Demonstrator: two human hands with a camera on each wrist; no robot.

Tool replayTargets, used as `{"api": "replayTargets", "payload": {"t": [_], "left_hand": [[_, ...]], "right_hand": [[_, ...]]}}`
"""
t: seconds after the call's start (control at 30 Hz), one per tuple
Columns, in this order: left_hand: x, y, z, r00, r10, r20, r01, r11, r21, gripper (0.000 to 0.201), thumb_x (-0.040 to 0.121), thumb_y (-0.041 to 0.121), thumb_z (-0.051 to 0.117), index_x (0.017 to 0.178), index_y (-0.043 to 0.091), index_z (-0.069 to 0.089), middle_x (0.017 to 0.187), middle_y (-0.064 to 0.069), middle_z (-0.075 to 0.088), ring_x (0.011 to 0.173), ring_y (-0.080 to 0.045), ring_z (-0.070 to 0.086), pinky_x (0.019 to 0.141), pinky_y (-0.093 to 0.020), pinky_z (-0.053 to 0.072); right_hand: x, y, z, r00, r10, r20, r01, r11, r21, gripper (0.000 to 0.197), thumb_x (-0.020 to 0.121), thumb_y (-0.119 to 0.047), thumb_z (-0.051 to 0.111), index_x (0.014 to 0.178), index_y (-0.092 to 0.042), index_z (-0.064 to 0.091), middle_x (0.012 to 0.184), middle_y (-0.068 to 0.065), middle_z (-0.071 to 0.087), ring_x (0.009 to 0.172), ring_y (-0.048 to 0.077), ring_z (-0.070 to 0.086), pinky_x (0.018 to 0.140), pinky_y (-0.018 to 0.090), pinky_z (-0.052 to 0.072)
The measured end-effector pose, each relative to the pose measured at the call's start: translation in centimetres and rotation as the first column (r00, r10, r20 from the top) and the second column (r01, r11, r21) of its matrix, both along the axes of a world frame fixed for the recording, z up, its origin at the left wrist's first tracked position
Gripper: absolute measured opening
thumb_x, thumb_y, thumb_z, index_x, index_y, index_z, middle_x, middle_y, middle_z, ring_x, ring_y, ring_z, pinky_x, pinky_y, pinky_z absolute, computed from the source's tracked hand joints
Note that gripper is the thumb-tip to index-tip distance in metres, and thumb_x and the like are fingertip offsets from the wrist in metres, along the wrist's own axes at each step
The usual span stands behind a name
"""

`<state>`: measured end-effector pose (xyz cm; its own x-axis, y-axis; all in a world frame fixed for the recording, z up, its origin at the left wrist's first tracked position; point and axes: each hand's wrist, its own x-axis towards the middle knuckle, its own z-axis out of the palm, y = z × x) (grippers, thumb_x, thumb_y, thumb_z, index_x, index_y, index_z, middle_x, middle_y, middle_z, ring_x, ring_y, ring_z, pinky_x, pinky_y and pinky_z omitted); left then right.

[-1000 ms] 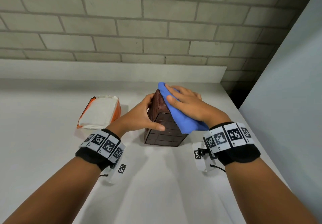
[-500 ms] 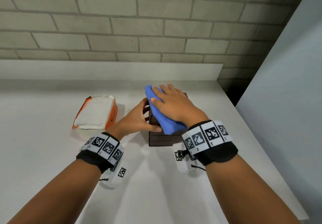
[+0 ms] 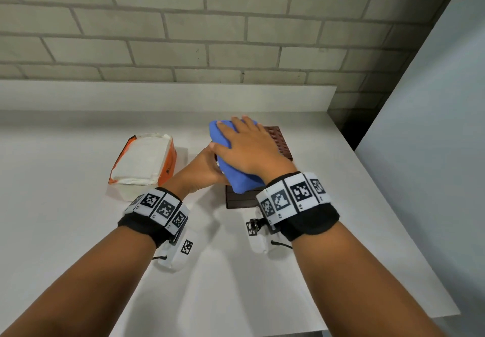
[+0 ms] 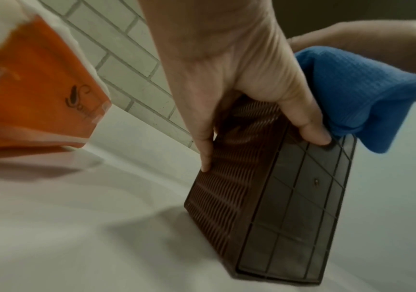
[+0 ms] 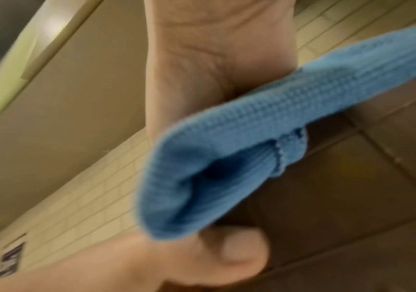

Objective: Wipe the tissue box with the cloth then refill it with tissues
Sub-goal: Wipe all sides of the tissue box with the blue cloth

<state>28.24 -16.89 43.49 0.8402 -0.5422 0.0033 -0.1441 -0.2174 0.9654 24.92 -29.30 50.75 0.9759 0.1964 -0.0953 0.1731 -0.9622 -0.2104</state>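
Observation:
A brown woven tissue box (image 3: 278, 142) stands on edge on the white counter (image 3: 78, 231); its gridded base (image 4: 299, 207) faces the left wrist camera. My left hand (image 3: 202, 170) grips the box's left side, fingers on the weave and thumb on the base rim. On top of the box lies the blue cloth (image 3: 232, 174), and my right hand (image 3: 249, 147) presses it down with flat, straight fingers. The cloth (image 5: 227, 150) is folded under that palm and hides most of the box's top. An opened orange pack of white tissues (image 3: 143, 158) lies to the left.
A grey brick wall (image 3: 236, 35) and a low white ledge (image 3: 157, 95) close off the back. The counter ends at its right edge (image 3: 393, 218), beside a pale grey panel (image 3: 433, 126). The near edge is at the bottom of the head view.
My right hand has slid the cloth leftward over the box, from its right face to the top. The left hand has kept its grip while the box turned slightly.

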Motion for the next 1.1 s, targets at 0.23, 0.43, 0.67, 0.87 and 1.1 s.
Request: {"api": "replayTargets", "payload": {"t": [0.23, 0.43, 0.67, 0.87, 1.1], "left_hand": [[0.1, -0.2, -0.6, 0.999, 0.017, -0.052, -0.024, 0.992, -0.127, 0.097, 0.06, -0.005, 0.083, 0.136, 0.027, 0.031, 0.13, 0.009, 0.049, 0.12, -0.009, 0.051, 0.075, -0.013, 0.053], [-0.2, 0.0, -1.0, 0.995, 0.014, -0.099, -0.038, 0.969, -0.245, 0.098, 0.049, 0.003, 0.085, 0.13, 0.031, 0.037, 0.131, 0.004, 0.052, 0.122, -0.013, 0.052, 0.081, -0.017, 0.054], [0.0, 1.3, -0.3, 0.981, -0.088, -0.172, 0.008, 0.909, -0.417, 0.099, 0.042, 0.009, 0.087, 0.13, 0.017, 0.043, 0.123, -0.004, 0.062, 0.112, -0.017, 0.061, 0.085, -0.026, 0.053], [-0.3, 2.0, -0.3, 0.956, -0.177, -0.232, 0.021, 0.836, -0.548, 0.079, 0.032, 0.023, 0.095, 0.107, 0.022, 0.069, 0.096, 0.007, 0.076, 0.092, -0.007, 0.071, 0.076, -0.022, 0.056], [-0.3, 1.9, 0.3, 0.944, -0.208, -0.255, 0.032, 0.829, -0.558, 0.066, 0.028, 0.028, 0.096, 0.092, 0.031, 0.077, 0.091, 0.008, 0.077, 0.087, -0.006, 0.072, 0.073, -0.021, 0.057]], "right_hand": [[0.3, -5.1, 0.1, 0.979, -0.193, -0.065, 0.204, 0.941, 0.272, 0.054, 0.1, -0.039, 0.031, 0.151, -0.027, 0.018, 0.161, 0.001, 0.01, 0.15, 0.019, 0.003, 0.12, 0.039, 0.007], [-0.3, -7.6, -1.4, 0.962, -0.141, -0.235, 0.272, 0.404, 0.873, 0.048, 0.101, -0.013, 0.032, 0.149, -0.014, 0.027, 0.151, 0.001, 0.035, 0.133, 0.016, 0.039, 0.102, 0.02, 0.037], [-1.3, -9.1, -3.2, 0.94, 0.021, -0.341, 0.317, 0.318, 0.894, 0.081, 0.087, -0.064, 0.042, 0.147, -0.011, 0.025, 0.091, -0.011, 0.063, 0.066, -0.011, 0.062, 0.063, 0.007, 0.049], [-2.3, -9.1, -2.7, 0.951, 0.221, -0.216, 0.088, 0.477, 0.875, 0.124, 0.057, -0.039, 0.082, 0.152, -0.027, 0.004, 0.156, -0.009, 0.026, 0.14, 0.007, 0.034, 0.115, 0.026, 0.032], [-2.4, -7.8, -2.5, 0.996, 0.013, -0.084, 0.067, 0.493, 0.867, 0.11, 0.064, -0.016, 0.076, 0.152, -0.027, 0.009, 0.151, -0.007, 0.033, 0.137, 0.009, 0.037, 0.111, 0.027, 0.036]]}}
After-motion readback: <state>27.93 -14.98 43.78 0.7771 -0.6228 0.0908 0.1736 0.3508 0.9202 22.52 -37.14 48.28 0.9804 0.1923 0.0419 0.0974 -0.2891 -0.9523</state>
